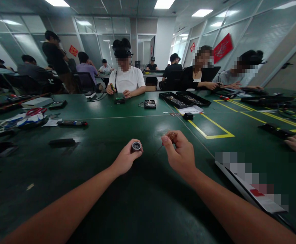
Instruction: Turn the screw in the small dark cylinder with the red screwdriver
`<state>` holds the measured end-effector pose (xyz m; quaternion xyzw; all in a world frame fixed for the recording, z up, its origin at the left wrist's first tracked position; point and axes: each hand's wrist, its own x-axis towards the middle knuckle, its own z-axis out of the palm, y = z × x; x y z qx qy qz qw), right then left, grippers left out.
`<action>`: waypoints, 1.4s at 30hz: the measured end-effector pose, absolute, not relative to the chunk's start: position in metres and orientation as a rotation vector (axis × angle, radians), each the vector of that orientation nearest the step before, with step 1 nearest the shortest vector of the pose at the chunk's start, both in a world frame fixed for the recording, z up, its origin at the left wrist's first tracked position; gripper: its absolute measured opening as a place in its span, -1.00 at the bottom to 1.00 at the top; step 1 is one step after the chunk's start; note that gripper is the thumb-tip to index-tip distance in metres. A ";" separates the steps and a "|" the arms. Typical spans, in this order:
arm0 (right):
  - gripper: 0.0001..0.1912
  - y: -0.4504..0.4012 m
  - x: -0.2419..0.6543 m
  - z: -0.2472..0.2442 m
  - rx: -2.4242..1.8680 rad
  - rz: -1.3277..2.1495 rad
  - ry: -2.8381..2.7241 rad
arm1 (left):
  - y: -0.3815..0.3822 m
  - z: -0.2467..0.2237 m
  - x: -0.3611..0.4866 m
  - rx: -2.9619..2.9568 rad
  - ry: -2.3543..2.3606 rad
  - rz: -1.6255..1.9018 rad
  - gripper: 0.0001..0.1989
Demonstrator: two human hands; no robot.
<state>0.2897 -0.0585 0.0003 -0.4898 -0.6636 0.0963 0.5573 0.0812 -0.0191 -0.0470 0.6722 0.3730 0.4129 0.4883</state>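
We hold a cylinder (pixel 136 146) in our left hand (pixel 127 156), thumb and fingers curled round its sides, over the worktop (pixel 137 210). Its ringed end faces us, probably so that we can look into the hollow. To the right of the cylinder, our right hand (pixel 181 152) pinches a slim tool (pixel 159 149) between thumb and bent forefinger. The tool slants down towards the cylinder, its tip apart from it; this pinch likely gives us finer control than a full fist would. A brownish part (pixel 171 135) shows above the thumb, and we cannot tell whether it is the tool's handle or a separate piece.

Left of the cylinder lies a black case (pixel 62 142), with a pen-like tool (pixel 72 123) just beyond; both seem set aside to leave our forearms room. Beyond the cylinder, to its right, two black trays (pixel 206 103) lie side by side, their walls perhaps meant to stop small parts scattering. Straight beyond the cylinder sits a person in white (pixel 126 79).
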 end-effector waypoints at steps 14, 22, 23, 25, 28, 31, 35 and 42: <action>-0.88 -0.058 0.284 -0.018 -1.017 0.447 -1.644 | -0.020 -0.056 0.080 1.881 1.168 1.084 -0.77; -0.87 -0.061 0.280 -0.012 -1.124 0.452 -1.770 | -0.021 -0.054 0.080 1.876 1.169 1.093 -0.73; -0.87 -0.061 0.280 -0.011 -1.135 0.443 -1.767 | -0.021 -0.054 0.080 1.874 1.168 1.092 -0.73; -0.88 -0.061 0.280 -0.010 -1.148 0.425 -1.744 | -0.021 -0.053 0.080 1.882 1.161 1.081 -0.72; -0.88 -0.061 0.281 -0.011 -1.120 0.498 -1.758 | -0.020 -0.055 0.080 1.896 1.166 1.077 -0.71; -0.86 -0.063 0.280 -0.014 -1.016 0.619 -1.811 | -0.019 -0.057 0.080 1.921 1.196 1.075 -0.72; -0.73 -0.066 0.278 -0.016 -0.976 0.581 -1.738 | -0.021 -0.058 0.081 2.050 1.210 1.024 -0.73; -0.83 -0.068 0.276 -0.016 -1.128 0.359 -1.694 | -0.021 -0.056 0.080 2.080 1.232 1.017 -0.71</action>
